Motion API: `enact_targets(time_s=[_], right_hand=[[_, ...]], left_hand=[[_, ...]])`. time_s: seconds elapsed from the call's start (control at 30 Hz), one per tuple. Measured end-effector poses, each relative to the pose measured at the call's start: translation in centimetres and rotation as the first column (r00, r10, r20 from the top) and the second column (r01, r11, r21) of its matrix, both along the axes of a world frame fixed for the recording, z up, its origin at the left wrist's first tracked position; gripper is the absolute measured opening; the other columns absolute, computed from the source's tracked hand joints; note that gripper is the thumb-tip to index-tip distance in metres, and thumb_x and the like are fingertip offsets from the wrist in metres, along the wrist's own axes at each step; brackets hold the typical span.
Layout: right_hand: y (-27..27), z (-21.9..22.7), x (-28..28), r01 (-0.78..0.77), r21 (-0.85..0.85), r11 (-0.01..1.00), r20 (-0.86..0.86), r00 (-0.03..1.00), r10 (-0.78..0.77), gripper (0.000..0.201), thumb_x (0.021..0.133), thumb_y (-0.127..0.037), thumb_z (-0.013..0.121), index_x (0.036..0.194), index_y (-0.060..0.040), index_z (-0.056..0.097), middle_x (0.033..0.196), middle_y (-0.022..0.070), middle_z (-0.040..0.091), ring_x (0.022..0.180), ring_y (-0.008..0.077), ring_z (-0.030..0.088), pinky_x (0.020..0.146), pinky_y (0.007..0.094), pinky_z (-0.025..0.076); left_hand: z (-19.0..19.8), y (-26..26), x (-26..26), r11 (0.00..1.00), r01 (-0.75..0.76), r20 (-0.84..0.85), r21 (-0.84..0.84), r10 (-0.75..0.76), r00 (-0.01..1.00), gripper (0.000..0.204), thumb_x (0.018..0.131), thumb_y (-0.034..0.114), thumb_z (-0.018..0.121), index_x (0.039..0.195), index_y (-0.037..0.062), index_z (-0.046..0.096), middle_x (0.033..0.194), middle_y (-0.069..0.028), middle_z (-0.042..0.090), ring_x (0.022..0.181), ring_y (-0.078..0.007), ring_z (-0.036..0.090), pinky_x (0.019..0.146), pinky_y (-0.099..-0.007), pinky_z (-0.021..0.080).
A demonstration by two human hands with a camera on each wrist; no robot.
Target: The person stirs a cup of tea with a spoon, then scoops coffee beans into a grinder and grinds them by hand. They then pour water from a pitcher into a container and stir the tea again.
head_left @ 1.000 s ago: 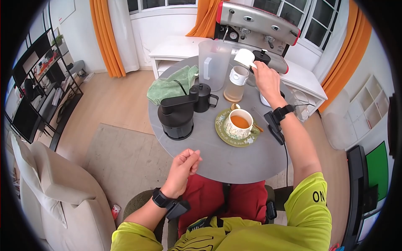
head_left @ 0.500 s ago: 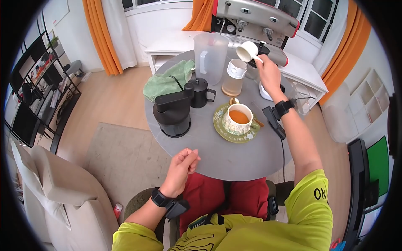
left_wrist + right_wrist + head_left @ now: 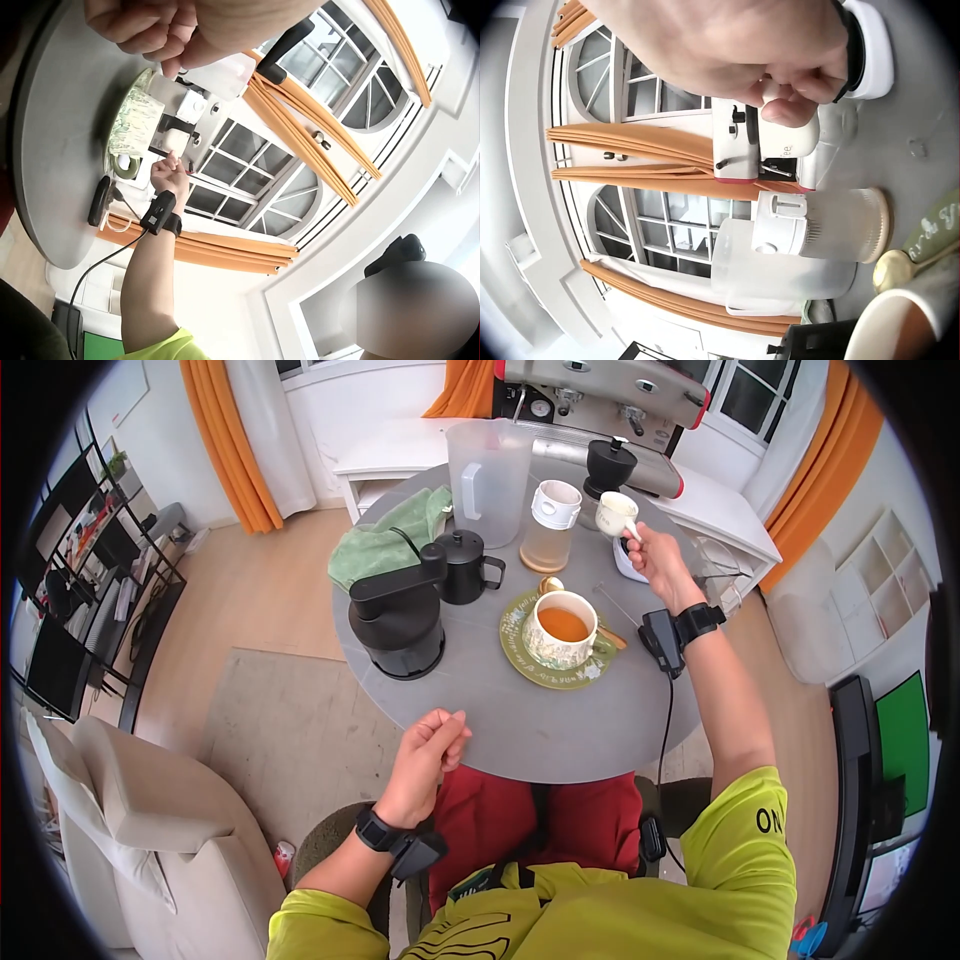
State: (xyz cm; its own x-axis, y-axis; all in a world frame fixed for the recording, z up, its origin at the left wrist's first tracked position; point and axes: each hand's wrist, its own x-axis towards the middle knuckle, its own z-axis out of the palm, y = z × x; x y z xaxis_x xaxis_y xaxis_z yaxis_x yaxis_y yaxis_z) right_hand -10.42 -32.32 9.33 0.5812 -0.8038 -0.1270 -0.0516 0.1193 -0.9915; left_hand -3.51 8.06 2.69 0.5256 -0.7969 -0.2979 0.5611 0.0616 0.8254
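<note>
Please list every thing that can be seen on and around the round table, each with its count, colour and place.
small jug: 1, white, held above the table's far right
teacup: 1, patterned, filled with orange-brown drink, on the saucer
saucer: 1, green, table centre
spoon: 1, gold, behind the teacup
jar: 1, clear with white lid, far side
pitcher: 1, clear, far side
kettle: 1, black, beside the grinder
grinder: 1, black, left side
cloth: 1, green, far left
table: 1, grey
left hand: loosely curled, near edge
right hand: pinches the small jug's handle
</note>
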Motion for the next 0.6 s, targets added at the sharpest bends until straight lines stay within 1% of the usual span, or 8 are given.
enact_targets(time_s=[0.03, 0.1, 0.17, 0.27, 0.3, 0.33, 0.37, 0.6], right_hand=[[0.1, -0.3, -0.2, 0.002, 0.001, 1.000, 0.000, 1.000, -0.002, 0.031, 0.100, -0.026, 0.041, 0.090, -0.0022, 0.058, 0.065, -0.0036, 0.047, 0.052, 0.0066, 0.041, 0.047, 0.0206, 0.031], [-0.1, -1.3, -0.3, -0.049, 0.055, 0.997, -0.055, 0.997, 0.052, 0.032, 0.101, -0.026, 0.038, 0.088, -0.0034, 0.057, 0.065, -0.0040, 0.046, 0.052, 0.0060, 0.038, 0.047, 0.0212, 0.028], [-0.3, -2.3, -0.3, -0.047, 0.076, 0.996, -0.084, 0.995, 0.053, 0.032, 0.100, -0.027, 0.039, 0.087, -0.0039, 0.057, 0.065, -0.0040, 0.046, 0.052, 0.0058, 0.038, 0.047, 0.0209, 0.028], [-0.4, -3.4, -0.4, -0.066, 0.109, 0.992, -0.179, 0.980, 0.085, 0.032, 0.100, -0.028, 0.039, 0.088, -0.0047, 0.057, 0.065, -0.0042, 0.047, 0.052, 0.0058, 0.038, 0.047, 0.0206, 0.028], [-0.4, -3.7, -0.4, -0.067, 0.109, 0.992, -0.179, 0.980, 0.086, 0.032, 0.100, -0.028, 0.039, 0.088, -0.0047, 0.057, 0.065, -0.0042, 0.047, 0.052, 0.0058, 0.038, 0.047, 0.0206, 0.028], [-0.4, -4.0, -0.5, -0.072, 0.145, 0.987, -0.180, 0.979, 0.098, 0.032, 0.100, -0.028, 0.038, 0.088, -0.0048, 0.057, 0.065, -0.0042, 0.047, 0.051, 0.0057, 0.038, 0.046, 0.0206, 0.028], [-0.5, -4.2, -0.5, -0.076, 0.179, 0.981, -0.182, 0.977, 0.109, 0.031, 0.100, -0.027, 0.038, 0.088, -0.0049, 0.056, 0.065, -0.0041, 0.047, 0.051, 0.0055, 0.037, 0.046, 0.0206, 0.028], [-0.8, -5.5, 0.0, -0.069, 0.249, 0.966, -0.160, 0.981, 0.111, 0.032, 0.100, -0.027, 0.037, 0.088, -0.0044, 0.055, 0.064, -0.0036, 0.046, 0.049, 0.0052, 0.035, 0.043, 0.0204, 0.026]], left_hand=[[0.0, 0.0, 0.0, 1.000, 0.005, 0.003, 0.007, -0.005, 1.000, 0.022, 0.097, 0.021, 0.053, 0.078, 0.0097, 0.052, 0.063, 0.0050, 0.042, 0.055, -0.0040, 0.035, 0.051, -0.0194, 0.027], [0.0, 0.0, 0.0, 1.000, 0.008, 0.004, 0.014, -0.008, 1.000, 0.022, 0.097, 0.021, 0.053, 0.078, 0.0096, 0.052, 0.063, 0.0049, 0.042, 0.055, -0.0040, 0.035, 0.051, -0.0194, 0.028], [0.0, 0.0, 0.0, 1.000, 0.008, 0.006, 0.021, -0.009, 1.000, 0.022, 0.097, 0.021, 0.053, 0.078, 0.0096, 0.052, 0.063, 0.0049, 0.042, 0.056, -0.0039, 0.036, 0.051, -0.0193, 0.028], [0.0, 0.0, 0.0, 1.000, 0.010, 0.005, 0.028, -0.010, 1.000, 0.022, 0.097, 0.021, 0.053, 0.078, 0.0095, 0.052, 0.064, 0.0048, 0.042, 0.056, -0.0040, 0.035, 0.051, -0.0193, 0.027], [-0.1, 0.0, 0.0, 1.000, 0.005, 0.003, 0.020, -0.005, 1.000, 0.021, 0.097, 0.020, 0.053, 0.079, 0.0087, 0.053, 0.063, 0.0050, 0.042, 0.055, -0.0036, 0.034, 0.050, -0.0196, 0.026], [-0.1, 0.1, 0.0, 1.000, 0.000, 0.000, 0.011, 0.000, 1.000, 0.020, 0.097, 0.019, 0.053, 0.080, 0.0079, 0.054, 0.063, 0.0053, 0.042, 0.055, -0.0031, 0.033, 0.050, -0.0200, 0.025], [-0.1, 0.1, 0.0, 1.000, -0.002, 0.001, 0.011, 0.002, 1.000, 0.020, 0.097, 0.019, 0.053, 0.080, 0.0079, 0.054, 0.063, 0.0053, 0.042, 0.055, -0.0031, 0.033, 0.050, -0.0200, 0.025], [0.0, 0.1, 0.1, 1.000, 0.008, 0.001, 0.016, -0.008, 1.000, 0.021, 0.097, 0.020, 0.053, 0.079, 0.0085, 0.053, 0.063, 0.0050, 0.042, 0.056, -0.0037, 0.034, 0.051, -0.0197, 0.027]])
